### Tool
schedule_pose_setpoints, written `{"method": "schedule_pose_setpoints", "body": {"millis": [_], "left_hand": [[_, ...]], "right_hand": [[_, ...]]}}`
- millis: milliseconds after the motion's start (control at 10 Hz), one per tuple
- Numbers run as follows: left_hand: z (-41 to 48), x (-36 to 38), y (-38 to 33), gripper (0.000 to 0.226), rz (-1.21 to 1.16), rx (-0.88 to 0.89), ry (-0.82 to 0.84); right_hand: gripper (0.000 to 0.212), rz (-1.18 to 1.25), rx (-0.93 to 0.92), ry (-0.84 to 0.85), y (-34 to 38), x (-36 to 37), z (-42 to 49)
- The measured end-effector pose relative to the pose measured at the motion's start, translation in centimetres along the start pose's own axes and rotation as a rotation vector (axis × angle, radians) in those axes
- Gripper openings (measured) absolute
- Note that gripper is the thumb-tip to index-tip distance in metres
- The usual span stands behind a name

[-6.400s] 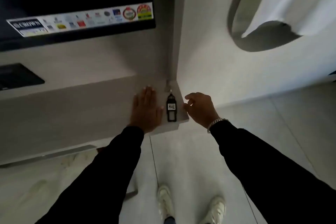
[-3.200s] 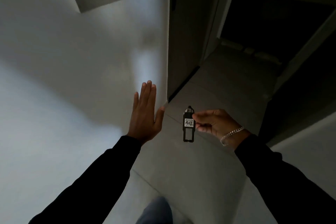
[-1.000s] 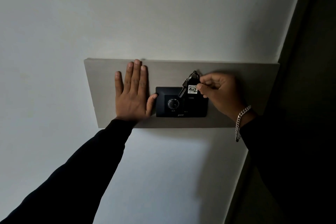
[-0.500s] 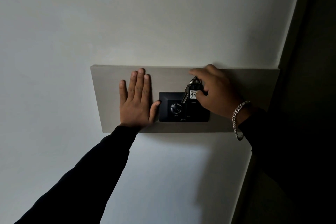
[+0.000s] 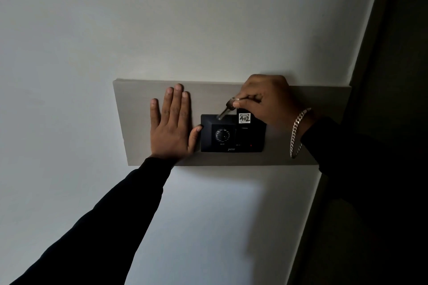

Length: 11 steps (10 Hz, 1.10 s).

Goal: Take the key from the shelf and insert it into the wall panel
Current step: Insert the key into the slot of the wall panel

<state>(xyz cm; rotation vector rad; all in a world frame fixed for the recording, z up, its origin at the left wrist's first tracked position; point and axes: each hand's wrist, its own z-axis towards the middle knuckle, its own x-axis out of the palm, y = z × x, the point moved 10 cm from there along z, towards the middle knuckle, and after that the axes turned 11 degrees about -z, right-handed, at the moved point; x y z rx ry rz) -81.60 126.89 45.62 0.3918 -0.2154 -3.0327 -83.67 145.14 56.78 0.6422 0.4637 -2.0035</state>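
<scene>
White wall carries a grey board [image 5: 143,109] with a black wall panel [image 5: 231,134]. Left hand [image 5: 171,127] lies flat, fingers spread. Right hand [image 5: 266,99] pinches the key tag [image 5: 244,118], seated in the panel's slot.

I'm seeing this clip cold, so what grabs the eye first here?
The white tag marked 402 on the black key fob, set against the dark wall panel at centre. The right hand pinches the key ring above it; the left hand lies flat on the grey board beside it.

Black wall panel [image 5: 232,134] on grey board [image 5: 136,122], white "402" tag [image 5: 244,118], silver bracelet [image 5: 297,132], black sleeves [image 5: 111,215].
</scene>
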Motion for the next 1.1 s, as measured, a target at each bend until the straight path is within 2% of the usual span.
{"method": "schedule_pose_setpoints", "body": {"millis": [100,300,700,900,1100], "left_hand": [[0.1,-0.2,0.0,0.077,0.005,-0.003,-0.001],[0.4,-0.3,-0.7,0.079,-0.048,-0.057,0.02],[0.8,0.3,-1.0,0.081,-0.017,-0.051,0.0],[0.9,0.5,-1.1,0.081,-0.01,-0.074,0.054],[1.6,-0.9,-1.7,0.078,-0.18,-0.097,0.136]], "right_hand": [[0.008,0.016,0.004,-0.066,-0.3,0.0,-1.4],[0.009,0.005,0.125,-0.181,-1.7,-0.1,-2.4],[0.01,-0.007,0.037,-0.216,-0.9,0.1,-3.4],[0.01,-0.044,0.051,-0.229,-0.7,0.0,-4.2],[0.025,0.013,0.142,-0.221,-0.3,-1.3,-5.7]]}}
